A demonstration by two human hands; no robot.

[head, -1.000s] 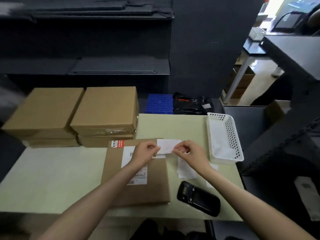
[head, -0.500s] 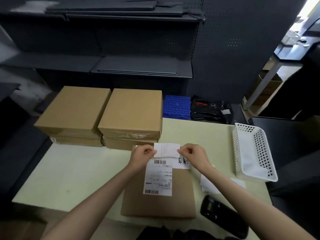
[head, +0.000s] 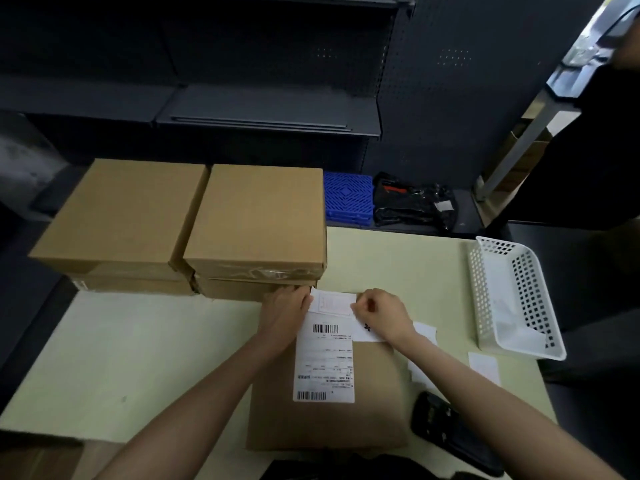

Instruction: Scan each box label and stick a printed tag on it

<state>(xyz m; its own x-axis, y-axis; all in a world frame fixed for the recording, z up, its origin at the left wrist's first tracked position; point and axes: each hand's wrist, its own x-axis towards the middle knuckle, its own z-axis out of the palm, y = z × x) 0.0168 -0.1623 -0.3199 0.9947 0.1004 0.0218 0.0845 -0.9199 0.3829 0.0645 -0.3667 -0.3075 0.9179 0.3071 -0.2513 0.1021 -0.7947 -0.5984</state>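
Observation:
A flat brown box (head: 329, 424) lies in front of me on the pale green table (head: 138, 355), with a white shipping label (head: 325, 362) stuck on its top. Over the box's far edge I hold a small white printed tag (head: 333, 304) stretched between both hands. My left hand (head: 285, 311) pinches its left end and my right hand (head: 381, 315) pinches its right end. A black handheld scanner (head: 446, 427) lies on the table to the right of the box, partly under my right forearm.
Two stacks of brown boxes (head: 256, 220) stand at the table's far left. A white perforated basket (head: 512, 296) sits at the right edge, with loose paper slips (head: 483, 367) beside it. A blue crate (head: 348, 199) and black bag (head: 412, 202) lie behind the table.
The view swung left, so the box now sits in the middle. Both hands kept hold of the tag and brought it lower, close over the box's far edge.

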